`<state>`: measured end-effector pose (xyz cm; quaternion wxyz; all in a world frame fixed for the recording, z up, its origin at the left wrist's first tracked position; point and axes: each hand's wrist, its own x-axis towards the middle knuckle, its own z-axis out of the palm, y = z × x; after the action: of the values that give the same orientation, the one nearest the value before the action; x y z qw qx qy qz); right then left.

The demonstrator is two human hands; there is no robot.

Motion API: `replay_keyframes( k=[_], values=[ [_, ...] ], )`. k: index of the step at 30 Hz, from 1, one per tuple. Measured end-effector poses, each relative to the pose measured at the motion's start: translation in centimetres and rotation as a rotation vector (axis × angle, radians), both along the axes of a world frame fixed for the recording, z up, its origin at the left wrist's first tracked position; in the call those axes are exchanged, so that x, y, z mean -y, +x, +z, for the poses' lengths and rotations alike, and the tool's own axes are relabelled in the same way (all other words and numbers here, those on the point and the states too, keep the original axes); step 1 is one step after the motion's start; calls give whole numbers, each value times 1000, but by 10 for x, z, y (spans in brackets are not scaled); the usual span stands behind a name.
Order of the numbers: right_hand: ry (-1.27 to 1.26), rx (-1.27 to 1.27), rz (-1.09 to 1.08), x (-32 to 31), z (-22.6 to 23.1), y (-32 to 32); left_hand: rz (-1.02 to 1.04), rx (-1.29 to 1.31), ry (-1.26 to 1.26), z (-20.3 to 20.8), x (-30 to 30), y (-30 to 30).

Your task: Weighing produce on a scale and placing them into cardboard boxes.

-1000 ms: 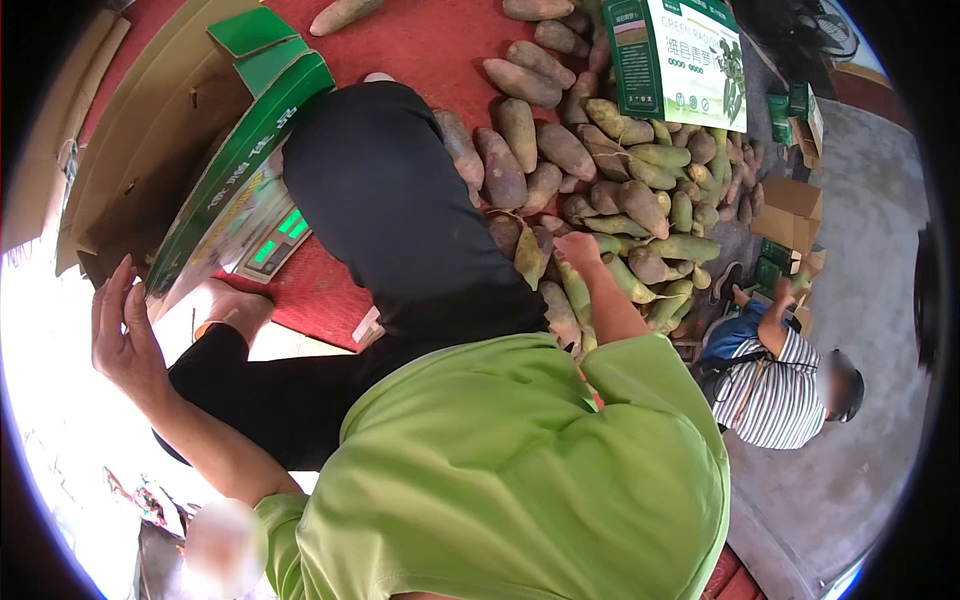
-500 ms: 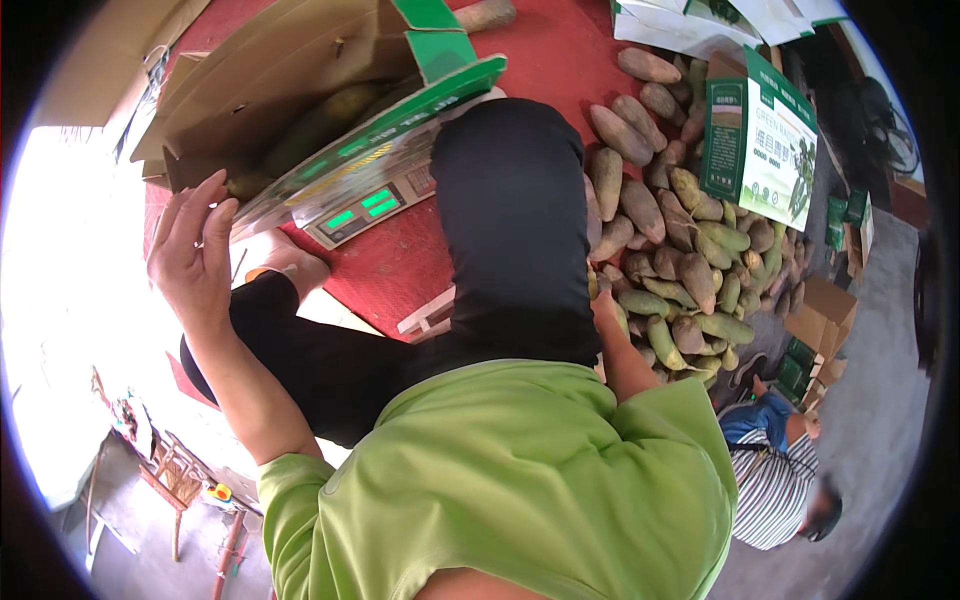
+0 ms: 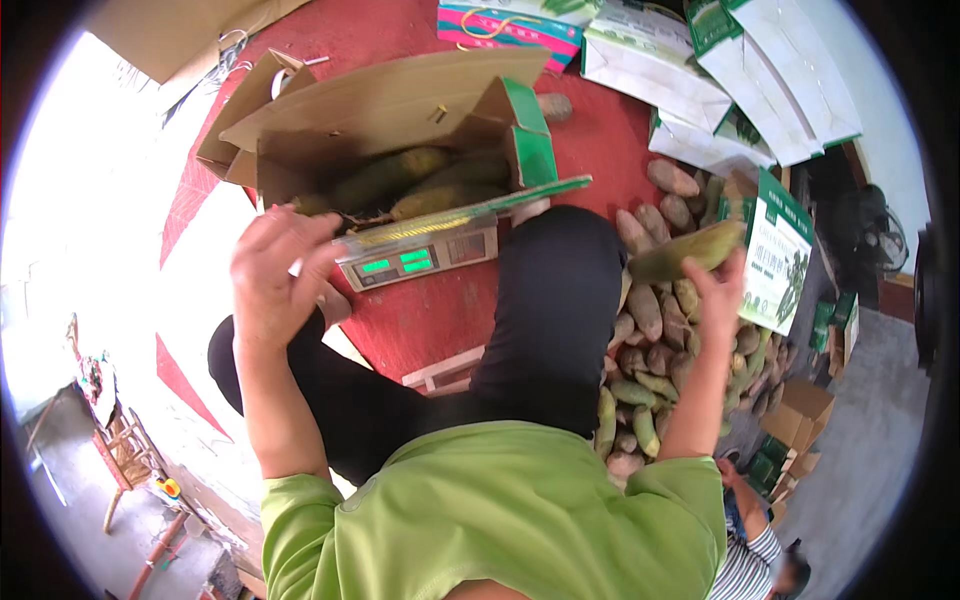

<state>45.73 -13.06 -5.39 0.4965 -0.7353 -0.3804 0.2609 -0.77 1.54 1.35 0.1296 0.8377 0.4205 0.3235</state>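
Observation:
In my right hand (image 3: 716, 295) is a long green radish (image 3: 690, 253), held above a heap of radishes (image 3: 650, 345), some green and some brownish, on my right. My left hand (image 3: 280, 265) is at the front left corner of an open cardboard box (image 3: 350, 110), thumb and fingers apart; whether it touches the box cannot be made out. Inside the box lie several green radishes (image 3: 400, 180). The box rests on a scale (image 3: 425, 258) with lit green digits, between my left hand and my raised knee.
White and green cartons (image 3: 650, 70) stand at the far right, and a printed carton (image 3: 775, 255) stands beside the heap. A fan (image 3: 880, 240) is at the right. Another person in a striped top (image 3: 745, 565) is at lower right. A wooden chair (image 3: 120, 450) stands at left.
My right hand has risen from the heap, bringing up a green radish. My left hand has shifted right relative to the view, still by the box corner. The view has turned, showing more of the box's inside.

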Motion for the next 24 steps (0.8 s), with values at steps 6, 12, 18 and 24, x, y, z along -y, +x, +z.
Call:
replay_keyframes(
  k=[6,12,18,24],
  values=[
    [563,25,281,-107,159,-80,-153,-44,46,8,3,3],
    [326,90,658,-171,143,-180,-129,-47,30,8,5,-4],
    [165,837,1025,-199,89,-229,-98,32,42,11,0,-7],
    [306,793,843,-208,83,-205,270,231,18,12,-2,-22]
  ],
)
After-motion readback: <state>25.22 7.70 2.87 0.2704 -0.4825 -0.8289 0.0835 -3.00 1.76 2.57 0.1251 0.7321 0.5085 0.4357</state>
